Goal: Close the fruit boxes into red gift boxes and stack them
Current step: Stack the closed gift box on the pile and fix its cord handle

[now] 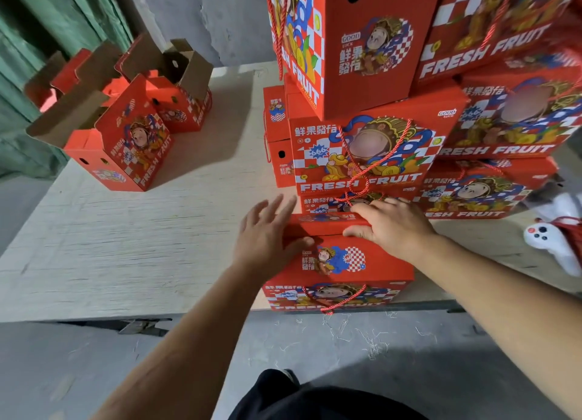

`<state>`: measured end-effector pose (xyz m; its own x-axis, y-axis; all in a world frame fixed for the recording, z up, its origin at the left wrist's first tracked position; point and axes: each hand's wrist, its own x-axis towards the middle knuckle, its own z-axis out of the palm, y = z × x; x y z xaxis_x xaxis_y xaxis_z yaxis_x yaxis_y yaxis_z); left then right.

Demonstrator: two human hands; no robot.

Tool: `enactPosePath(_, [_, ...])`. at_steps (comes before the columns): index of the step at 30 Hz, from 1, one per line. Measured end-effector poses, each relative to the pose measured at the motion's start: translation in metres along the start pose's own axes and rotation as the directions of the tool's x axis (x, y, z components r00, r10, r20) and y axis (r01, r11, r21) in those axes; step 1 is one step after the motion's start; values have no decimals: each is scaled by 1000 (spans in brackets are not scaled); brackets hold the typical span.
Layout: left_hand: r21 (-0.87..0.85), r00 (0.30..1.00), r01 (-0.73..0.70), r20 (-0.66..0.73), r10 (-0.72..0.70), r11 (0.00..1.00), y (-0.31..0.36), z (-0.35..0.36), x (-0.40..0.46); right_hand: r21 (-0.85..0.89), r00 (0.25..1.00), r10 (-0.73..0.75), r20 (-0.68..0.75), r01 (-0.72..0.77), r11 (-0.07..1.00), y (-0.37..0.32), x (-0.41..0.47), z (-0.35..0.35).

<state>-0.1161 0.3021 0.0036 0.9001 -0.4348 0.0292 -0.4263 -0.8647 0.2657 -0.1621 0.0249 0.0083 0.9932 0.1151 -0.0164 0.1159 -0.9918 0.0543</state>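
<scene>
both hands on nearest red printed cardboard gift box (340, 262) at counter (126, 246) edge: left hand (267, 240) fingers spread flat, thumb on lid; right hand (390, 227) pressing top flap, apparently seating closure. closed gift-box stack (371, 148) behind; two unclosed boxes (126, 129) far left.

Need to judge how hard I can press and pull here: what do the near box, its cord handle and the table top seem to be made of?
Near box: printed cardboard, smooth red outside; the open boxes at the back show raw brown inner faces.
Cord handle: twisted red rope, probably synthetic, slightly shiny.
Table top: pale wood-like board, matte with a fine grain; likely plywood, not certain.
</scene>
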Motion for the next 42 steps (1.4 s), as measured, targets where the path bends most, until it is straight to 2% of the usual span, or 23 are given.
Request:
enactPosePath(1, [43,996,-38,79,34,998,0,-1,10,-31,1000,2,25,-1,1000,-2,0,0])
enactPosePath(2, [95,993,-68,102,58,993,0,2,17,-59,998,14,55,-10,998,-4,-1,3])
enactPosePath(5, [232,994,-104,65,91,967,-2,12,13,-93,996,43,72,-36,995,-10,-8,20])
enactPosePath(7, [217,996,-80,53,70,973,-2,21,6,-71,995,33,90,-26,997,-10,-9,23])
enactPosePath(11, [187,992,-59,117,38,981,-2,29,6,-70,992,11,122,-3,998,-13,-10,19])
enactPosePath(15, [336,984,-174,101,149,925,-7,14,23,-41,979,-67,194,76,996,-10,-1,3])
enactPosePath(17, [359,984,-169,109,139,918,-7,12,27,-19,977,-47,210,52,998,-10,1,-1])
enactPosePath(25, [231,993,-93,93,73,969,-9,35,9,-3,985,86,146,-87,996,-27,-15,15])
enactPosePath(27, [196,994,-80,92,63,977,-9,34,8,67,996,81,30,-83,994,-48,-29,12])
enactPosePath(29, [184,995,-70,80,57,980,-10,34,7,144,988,19,-152,3,990,-71,-52,23])
enactPosePath(30, [188,995,-70,80,55,980,-10,31,9,165,984,8,-180,22,986,-77,-61,28])
enactPosePath(32, [224,991,-94,114,70,970,-10,23,17,171,990,28,-139,-4,985,-82,-68,34])
enactPosePath(36, [311,972,-207,171,160,928,-9,1,35,64,995,49,-91,-43,997,-86,-73,34])
enactPosePath(39, [296,964,-208,222,145,932,-6,-8,41,95,994,103,-20,-101,990,-93,-71,30])
enactPosePath(42, [306,965,-179,239,106,935,0,-1,32,114,984,175,-33,-171,979,-100,-69,26])
